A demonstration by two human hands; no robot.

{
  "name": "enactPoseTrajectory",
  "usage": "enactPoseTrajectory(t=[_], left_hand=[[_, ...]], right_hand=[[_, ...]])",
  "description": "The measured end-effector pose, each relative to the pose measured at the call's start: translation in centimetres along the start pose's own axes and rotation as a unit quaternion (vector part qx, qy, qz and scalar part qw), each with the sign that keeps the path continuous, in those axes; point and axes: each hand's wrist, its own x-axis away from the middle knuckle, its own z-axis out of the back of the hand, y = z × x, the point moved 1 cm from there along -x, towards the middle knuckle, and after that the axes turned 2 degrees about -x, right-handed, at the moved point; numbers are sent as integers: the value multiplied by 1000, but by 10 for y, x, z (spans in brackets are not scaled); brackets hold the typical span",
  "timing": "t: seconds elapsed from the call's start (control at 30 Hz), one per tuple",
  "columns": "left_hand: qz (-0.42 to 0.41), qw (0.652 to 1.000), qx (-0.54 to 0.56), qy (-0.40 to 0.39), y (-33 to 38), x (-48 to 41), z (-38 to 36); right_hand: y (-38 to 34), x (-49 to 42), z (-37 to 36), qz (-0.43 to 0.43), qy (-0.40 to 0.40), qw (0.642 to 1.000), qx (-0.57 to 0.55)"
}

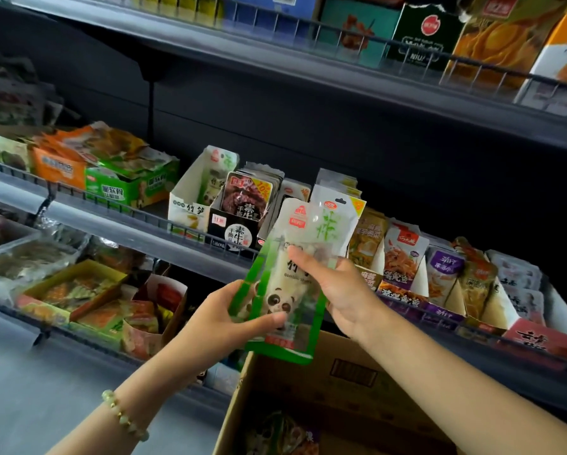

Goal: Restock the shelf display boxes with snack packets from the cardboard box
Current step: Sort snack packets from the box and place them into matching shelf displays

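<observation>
You are holding a green bamboo-shoot packet with a panda on it in both grips: your left hand is pinching its lower edge, thumb across the front, and your right hand is clasping its right side. It is hanging above the open cardboard box, before the shelf where the matching white display box is standing.
</observation>
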Motion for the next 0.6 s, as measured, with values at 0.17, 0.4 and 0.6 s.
enactPoseTrajectory(t=[0.17,0.4,0.6], left_hand=[[-41,999,-1,6,-2,-13,21],[-61,997,16,-46,12,-52,69],[-119,977,-132,116,16,-115,134]], right_hand=[[-16,-22,-8,9,-39,999,27],[-62,-61,-21,3,-207,965,163],[-93,-133,-63,140,-115,965,189]])
